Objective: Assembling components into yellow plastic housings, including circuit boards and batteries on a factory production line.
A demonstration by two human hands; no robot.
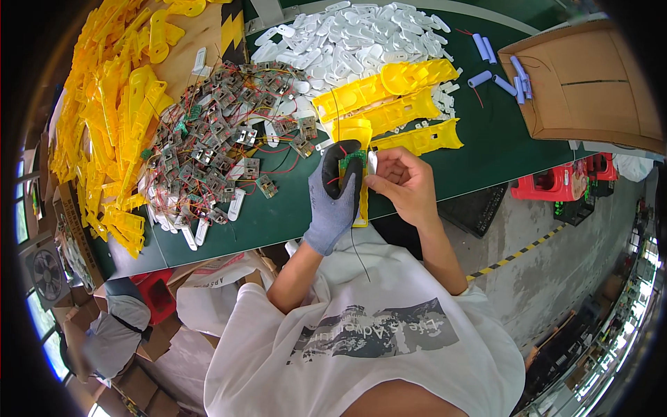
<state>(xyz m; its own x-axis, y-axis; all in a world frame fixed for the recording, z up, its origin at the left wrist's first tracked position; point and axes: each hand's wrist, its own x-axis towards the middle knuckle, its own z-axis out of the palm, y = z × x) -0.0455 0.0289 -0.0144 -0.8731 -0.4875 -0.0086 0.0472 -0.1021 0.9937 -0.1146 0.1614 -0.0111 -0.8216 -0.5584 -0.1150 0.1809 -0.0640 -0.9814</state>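
We stand on a concrete floor at a green tabletop. Our gloved left hand is closed around a yellow plastic shell with a green circuit board, held upright at the near table edge. Our bare right hand pinches its side, elbows bent. Beyond lie wired boards, white parts and a cardboard box.

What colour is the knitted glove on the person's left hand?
Grey with dark fingertips, on the left hand, head view.
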